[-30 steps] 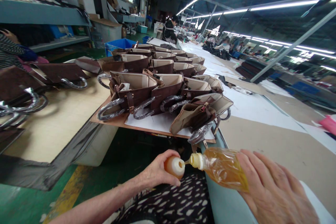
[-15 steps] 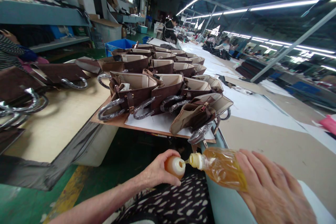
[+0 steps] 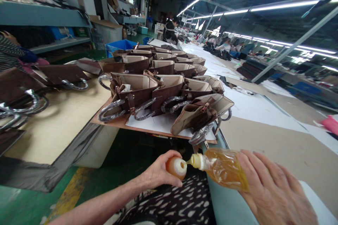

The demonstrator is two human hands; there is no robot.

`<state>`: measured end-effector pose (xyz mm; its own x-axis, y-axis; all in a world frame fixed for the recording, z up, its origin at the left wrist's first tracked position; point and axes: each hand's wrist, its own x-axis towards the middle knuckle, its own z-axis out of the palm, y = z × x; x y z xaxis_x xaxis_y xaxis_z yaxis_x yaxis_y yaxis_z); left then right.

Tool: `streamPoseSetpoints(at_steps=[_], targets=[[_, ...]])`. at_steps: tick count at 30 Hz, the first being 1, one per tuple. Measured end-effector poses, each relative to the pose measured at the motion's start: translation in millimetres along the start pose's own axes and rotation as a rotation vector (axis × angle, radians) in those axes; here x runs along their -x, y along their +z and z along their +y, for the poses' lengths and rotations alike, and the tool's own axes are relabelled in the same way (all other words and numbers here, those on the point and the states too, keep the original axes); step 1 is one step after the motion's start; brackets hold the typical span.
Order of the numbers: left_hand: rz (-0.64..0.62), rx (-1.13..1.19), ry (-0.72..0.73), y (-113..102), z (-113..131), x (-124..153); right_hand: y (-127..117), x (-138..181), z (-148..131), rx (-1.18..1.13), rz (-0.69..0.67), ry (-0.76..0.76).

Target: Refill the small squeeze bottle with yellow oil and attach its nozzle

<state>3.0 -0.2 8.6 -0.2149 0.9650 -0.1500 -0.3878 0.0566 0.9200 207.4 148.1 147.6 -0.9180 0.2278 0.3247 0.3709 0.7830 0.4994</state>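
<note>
My left hand (image 3: 158,172) is wrapped round a small bottle (image 3: 177,169) with a white neck, its open mouth turned toward the right; amber liquid shows through its side. In my right hand (image 3: 277,186) lies a larger clear plastic bottle (image 3: 224,167) of yellow-amber liquid, tipped nearly level. A thin stream of liquid runs from its yellowish neck to the mouth of the small bottle. Both bottles are held above my lap, just in front of the bag-laden board. The base of the large bottle is hidden by my palm.
Rows of brown handbags (image 3: 166,91) with plastic-wrapped handles stand on a board (image 3: 118,121) ahead. More bag pieces (image 3: 58,74) lie on a pale table (image 3: 66,116) at left. A long paper-covered table (image 3: 264,133) runs along the right. A blue crate (image 3: 121,45) stands behind.
Almost nothing differs. Both hands and bottles keep their places, and the liquid still runs between the two necks.
</note>
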Motion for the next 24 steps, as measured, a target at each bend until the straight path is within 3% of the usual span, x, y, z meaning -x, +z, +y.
streamPoseSetpoints(at_steps=[6,24], targets=[[-0.006,0.016,-0.004,1.1,2.3,-0.5,-3.5,-3.1,-6.7,-0.078,0.008,0.108],[0.002,-0.036,0.009,0.2,-0.5,0.4,-11.5,-8.3,-10.6,-0.059,0.060,0.083]])
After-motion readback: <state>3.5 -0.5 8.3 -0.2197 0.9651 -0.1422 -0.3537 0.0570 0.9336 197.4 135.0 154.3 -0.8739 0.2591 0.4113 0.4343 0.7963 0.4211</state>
